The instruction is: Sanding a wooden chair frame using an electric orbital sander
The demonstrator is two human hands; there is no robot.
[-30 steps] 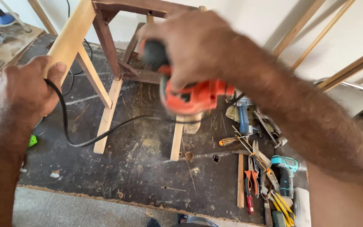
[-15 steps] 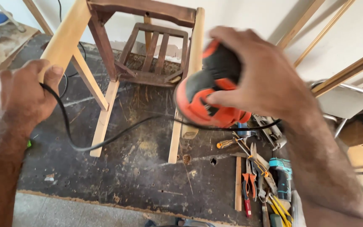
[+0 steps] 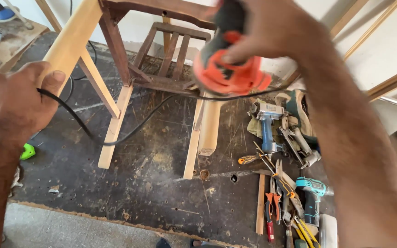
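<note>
My right hand [image 3: 272, 32] grips an orange and black electric sander [image 3: 228, 69], held up in the air over the dark workbench [image 3: 152, 183]. Its black cord [image 3: 129, 131] sags down across the bench and runs up to my left hand [image 3: 17, 103]. That hand is closed around the cord and the pale wooden leg [image 3: 70, 41] of an upturned chair frame [image 3: 161, 50]. The frame has dark brown rails and several lighter legs and lies on the bench behind the sander.
Hand tools lie heaped at the bench's right: a blue power tool [image 3: 268, 126], a teal drill [image 3: 312, 197], red-handled pliers [image 3: 269, 206], an orange screwdriver [image 3: 248, 159]. A small green object [image 3: 27, 151] sits at the left. Wooden strips [image 3: 391, 82] lean on the wall.
My right hand has lifted the sander up and to the right, away from the bench. The cord has stretched out. My left hand stays on the chair leg.
</note>
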